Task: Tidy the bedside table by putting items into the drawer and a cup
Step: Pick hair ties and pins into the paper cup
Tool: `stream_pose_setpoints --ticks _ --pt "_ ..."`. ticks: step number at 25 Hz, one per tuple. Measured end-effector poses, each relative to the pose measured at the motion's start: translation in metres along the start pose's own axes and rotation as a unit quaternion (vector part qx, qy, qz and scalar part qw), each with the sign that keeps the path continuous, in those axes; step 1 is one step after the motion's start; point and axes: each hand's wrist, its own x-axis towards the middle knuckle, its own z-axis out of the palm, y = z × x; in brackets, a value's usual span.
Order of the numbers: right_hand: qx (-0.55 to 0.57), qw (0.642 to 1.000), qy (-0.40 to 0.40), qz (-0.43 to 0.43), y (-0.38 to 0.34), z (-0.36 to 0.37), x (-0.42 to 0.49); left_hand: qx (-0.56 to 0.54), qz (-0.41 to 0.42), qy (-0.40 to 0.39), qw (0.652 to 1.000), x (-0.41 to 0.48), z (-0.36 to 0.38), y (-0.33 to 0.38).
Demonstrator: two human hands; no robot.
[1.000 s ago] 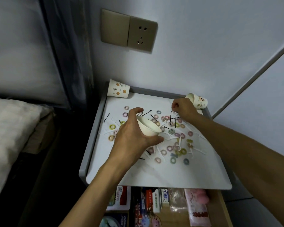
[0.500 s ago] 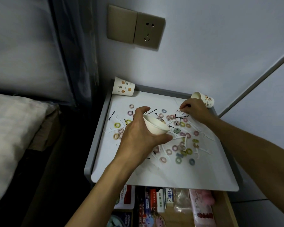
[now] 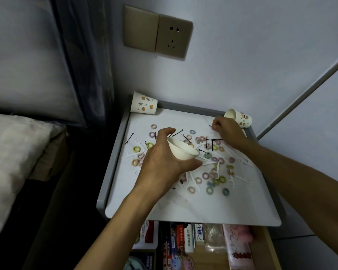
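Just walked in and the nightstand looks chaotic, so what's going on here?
A person is sorting clutter on the bedside table. Their left hand holds a white paper cup above the scattered hair rings, and their right hand pinches what looks like a thin pin near the back right corner. The drawer below is open.

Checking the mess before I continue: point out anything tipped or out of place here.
Two paper cups lie on their sides: floral cup back left, cartoon cup back right beside the right hand. Hair ties and hairpins litter the tabletop.
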Motion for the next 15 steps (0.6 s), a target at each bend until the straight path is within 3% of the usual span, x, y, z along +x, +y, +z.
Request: stream_pose_setpoints --ticks 2,7,12,15 --pt "0.022 0.999 0.032 -0.005 0.002 -0.011 -0.001 -0.002 0.000 -0.001 1.000 0.000 0.000 0.000" --pt "0.015 0.998 -0.040 -0.039 0.004 -0.025 -0.025 -0.002 0.003 -0.002 1.000 -0.001 0.002 0.001" --pt "0.035 0.998 -0.037 -0.044 0.001 -0.007 -0.031 0.001 0.002 -0.006 1.000 -0.004 0.007 0.003" --pt "-0.013 0.998 -0.058 -0.030 0.001 -0.003 -0.023 0.005 -0.002 -0.005 1.000 -0.003 0.005 0.003"
